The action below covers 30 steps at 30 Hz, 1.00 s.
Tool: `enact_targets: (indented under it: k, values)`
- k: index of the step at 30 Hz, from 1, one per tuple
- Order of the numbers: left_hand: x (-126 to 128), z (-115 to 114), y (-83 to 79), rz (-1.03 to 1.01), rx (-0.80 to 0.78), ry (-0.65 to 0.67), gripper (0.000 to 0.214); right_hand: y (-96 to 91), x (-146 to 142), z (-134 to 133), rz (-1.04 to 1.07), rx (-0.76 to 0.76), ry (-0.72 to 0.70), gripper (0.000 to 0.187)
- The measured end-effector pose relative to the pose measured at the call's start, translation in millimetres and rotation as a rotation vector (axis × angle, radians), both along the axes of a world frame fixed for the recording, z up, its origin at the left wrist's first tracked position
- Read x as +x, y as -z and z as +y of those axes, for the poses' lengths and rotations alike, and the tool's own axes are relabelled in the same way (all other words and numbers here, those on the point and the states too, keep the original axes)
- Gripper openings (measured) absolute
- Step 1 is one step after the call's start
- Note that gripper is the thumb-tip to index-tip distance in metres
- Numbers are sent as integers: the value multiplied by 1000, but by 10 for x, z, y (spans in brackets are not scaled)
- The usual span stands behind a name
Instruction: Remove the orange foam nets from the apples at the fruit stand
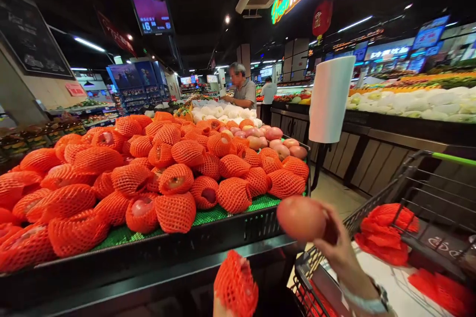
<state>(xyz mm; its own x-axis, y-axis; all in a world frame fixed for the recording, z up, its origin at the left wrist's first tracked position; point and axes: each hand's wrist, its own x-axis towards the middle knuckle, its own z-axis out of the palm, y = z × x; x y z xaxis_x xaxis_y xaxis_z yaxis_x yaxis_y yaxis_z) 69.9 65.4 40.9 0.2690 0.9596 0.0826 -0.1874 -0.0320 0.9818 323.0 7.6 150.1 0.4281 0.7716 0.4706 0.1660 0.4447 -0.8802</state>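
My right hand [336, 245] is closed around a bare reddish apple [300, 218], held up beside the front right corner of the fruit display. My left hand is almost out of frame at the bottom edge and grips an orange foam net sleeve [236, 285]; only a sliver of the hand shows beneath it. A heap of apples in orange foam nets [148, 173] lies on green matting in a black display tray [208, 237] just left of both hands.
A wire shopping cart [409, 237] with a green handle stands at the right, holding several empty orange nets [386, 233]. A roll of plastic bags [329, 99] hangs on a post. Bare apples [275, 141] lie farther back. A person in grey stands behind the display.
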Motion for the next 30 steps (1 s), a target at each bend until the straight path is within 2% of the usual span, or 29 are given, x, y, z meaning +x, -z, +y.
enact_targets:
  k: [2,4,7,9,12,15,19,21,23,25,27,30]
  values:
    - [64,-122,-101,-154,-140,46,63,251,-263,-181,54,-100,-269,82]
    - [92,-237,-276,-153,-73,49,61,407,-423,-229,52,-169,-445,85]
    - [58,-374,-534,21,174,177,72,491,-492,-198,-77,-183,-520,81]
    - [30,-448,-624,126,236,249,79,472,-464,-197,-208,-174,-537,81]
    - [54,-545,-610,176,190,300,84,378,-385,-246,-403,-224,-587,87]
    - [155,-624,-475,181,160,245,81,303,-339,-274,-546,-316,-629,85]
    - [291,-648,-282,48,144,54,84,374,-428,-257,-606,-398,-580,74]
    - [325,-630,-244,-7,120,-40,83,447,-551,-286,-576,-401,-459,63]
    - [336,-607,-250,-26,97,-104,78,496,-711,-354,-544,-334,-285,52]
    - [329,-588,-268,-18,94,-163,74,504,-875,-431,-566,-254,-184,38]
    - [307,-577,-267,22,111,-217,64,481,-1005,-475,-639,-241,-177,25]
    - [263,-579,-221,143,196,-257,55,445,-1093,-446,-744,-302,-164,17]
